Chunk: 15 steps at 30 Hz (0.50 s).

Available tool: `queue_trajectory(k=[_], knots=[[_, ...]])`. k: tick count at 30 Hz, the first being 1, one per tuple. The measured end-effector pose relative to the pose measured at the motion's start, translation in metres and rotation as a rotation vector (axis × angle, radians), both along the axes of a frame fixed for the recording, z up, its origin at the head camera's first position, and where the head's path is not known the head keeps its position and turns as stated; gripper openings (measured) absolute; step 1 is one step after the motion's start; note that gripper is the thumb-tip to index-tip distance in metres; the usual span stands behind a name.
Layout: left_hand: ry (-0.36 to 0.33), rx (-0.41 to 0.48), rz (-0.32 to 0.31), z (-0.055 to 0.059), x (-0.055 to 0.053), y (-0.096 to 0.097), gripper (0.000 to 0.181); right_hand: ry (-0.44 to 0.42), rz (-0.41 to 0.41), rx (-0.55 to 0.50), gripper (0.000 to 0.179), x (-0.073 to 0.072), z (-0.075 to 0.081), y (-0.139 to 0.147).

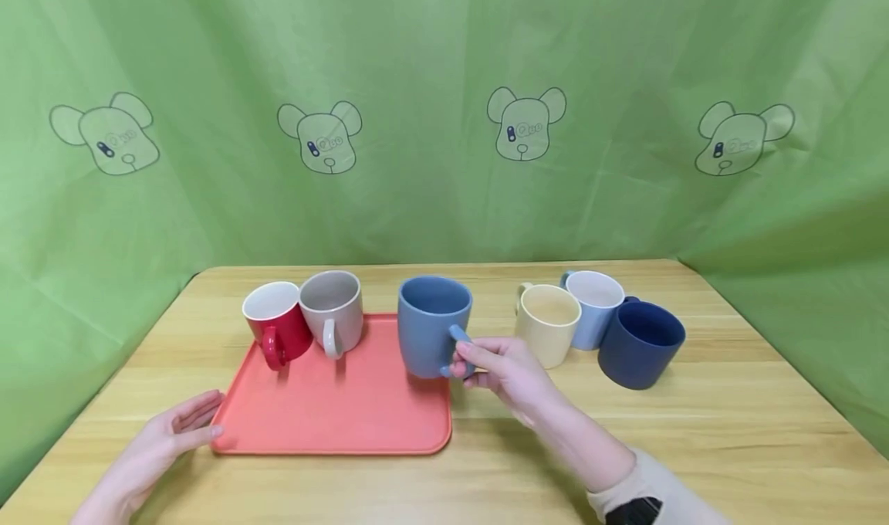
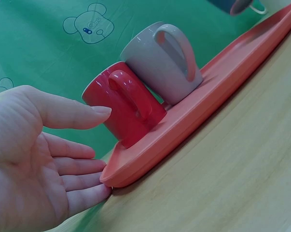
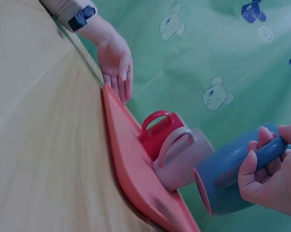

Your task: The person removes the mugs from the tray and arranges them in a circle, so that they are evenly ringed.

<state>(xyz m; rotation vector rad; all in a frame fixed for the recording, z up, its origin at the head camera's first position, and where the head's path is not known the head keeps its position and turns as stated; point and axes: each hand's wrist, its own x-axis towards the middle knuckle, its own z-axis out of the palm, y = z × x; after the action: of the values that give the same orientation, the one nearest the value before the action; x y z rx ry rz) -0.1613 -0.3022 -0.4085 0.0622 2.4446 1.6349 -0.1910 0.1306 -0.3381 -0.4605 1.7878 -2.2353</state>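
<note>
In the head view my right hand point(image 1: 503, 370) grips the handle of a blue mug point(image 1: 432, 328), which hangs upright over the right end of a coral tray point(image 1: 333, 425). The right wrist view shows the mug's base apart from the tray, with fingers curled round its handle. My left hand point(image 2: 48, 159) has its fingers straight, the fingertips at the tray's left front corner. On the tray's far left stand a red mug point(image 1: 281, 332) with a white inside and a grey mug point(image 1: 333, 313), side by side, handles toward me.
Right of the tray, a cream mug point(image 1: 549, 324), a light blue mug point(image 1: 593, 309) and a navy mug point(image 1: 640, 345) stand close together on the wooden table point(image 1: 694, 448). A green curtain point(image 1: 430, 201) with bear outlines hangs behind and at both sides.
</note>
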Motion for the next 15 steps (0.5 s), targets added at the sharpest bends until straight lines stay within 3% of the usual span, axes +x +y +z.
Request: queue_trajectory(k=[7,15], knots=[[-0.004,-0.008,-0.001,0.003,-0.001,0.000,0.067,0.071,0.039,-0.042,0.025,0.018,0.003,0.027],[-0.041,-0.038,-0.003,0.004,0.001,0.001,0.068,0.114,-0.030,0.006,0.024,0.037,-0.008,0.053]])
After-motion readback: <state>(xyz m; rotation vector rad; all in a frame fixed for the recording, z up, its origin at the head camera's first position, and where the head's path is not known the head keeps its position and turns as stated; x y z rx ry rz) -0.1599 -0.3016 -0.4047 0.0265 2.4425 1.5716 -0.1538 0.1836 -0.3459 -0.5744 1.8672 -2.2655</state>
